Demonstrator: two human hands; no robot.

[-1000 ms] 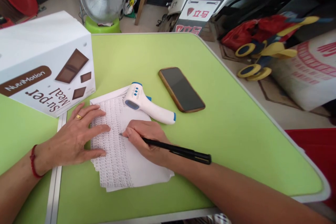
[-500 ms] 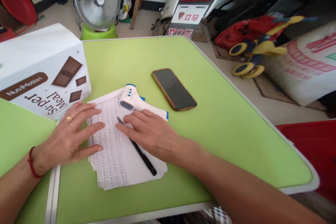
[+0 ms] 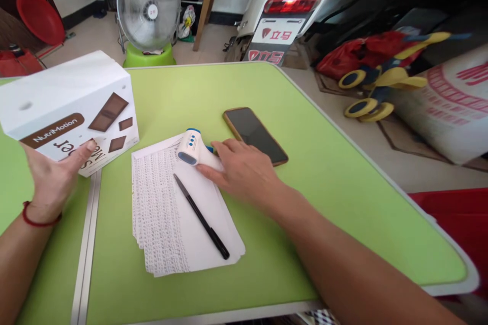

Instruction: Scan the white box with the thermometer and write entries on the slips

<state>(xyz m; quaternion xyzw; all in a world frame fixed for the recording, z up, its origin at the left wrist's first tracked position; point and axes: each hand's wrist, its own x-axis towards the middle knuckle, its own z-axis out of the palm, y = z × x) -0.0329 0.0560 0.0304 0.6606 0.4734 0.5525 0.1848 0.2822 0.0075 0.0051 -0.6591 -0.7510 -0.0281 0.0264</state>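
Curling around the handle of the thermometer [image 3: 189, 147], the fingers [image 3: 223, 150] of the right hand [image 3: 246, 168] are grasping it at the upper edge of the papers [image 3: 160, 208], while the thumb of the left hand [image 3: 51, 180] is lying across the front of the box [image 3: 63, 89], its other fingers hidden, so whether they are gripping I cannot tell. Below the thermometer, a pen [image 3: 200, 215] is lying aslant on the papers; just beyond the right hand, a phone [image 3: 256, 130] is resting on the tabletop [image 3: 183, 91].

Papers [image 3: 160, 208] lie on the desk [image 3: 324, 177], a pen [image 3: 201, 216] on them, a box [image 3: 64, 89] left, a phone [image 3: 259, 134] right
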